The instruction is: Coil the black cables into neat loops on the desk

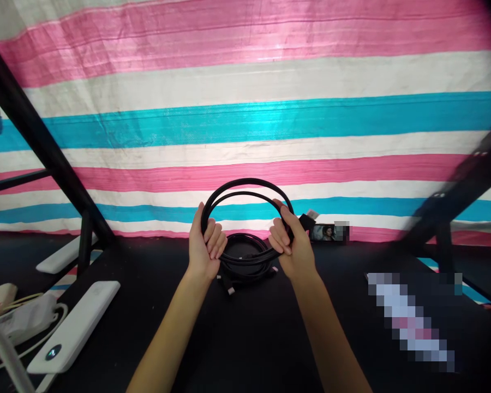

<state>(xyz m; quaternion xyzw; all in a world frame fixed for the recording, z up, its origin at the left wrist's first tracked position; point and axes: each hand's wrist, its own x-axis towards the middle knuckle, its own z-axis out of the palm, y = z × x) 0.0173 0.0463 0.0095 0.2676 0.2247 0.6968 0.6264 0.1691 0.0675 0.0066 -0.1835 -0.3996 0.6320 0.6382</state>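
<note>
A black cable [249, 181], wound into a loop of a few turns, is held up above the dark table. My left hand [207, 243] is closed around the left side of the loop, thumb pointing up. On the opposite side my right hand [292, 237] grips the loop, fingers curled around it. A dark plug [306, 221] with a pale end sticks out just beyond my right hand. Behind and below the held loop, a second coiled black cable [245, 275] lies on the table, with a connector [229, 290] showing at its front left.
A white power bank [77, 325] lies at left, near a white power strip [22, 322] with cords. Another white device [63, 255] is farther back. A phone-like screen [323, 232] stands behind my right hand. Black frame bars [51, 147] flank a striped sheet [245, 120]. A blurred-out item [413, 322] lies right.
</note>
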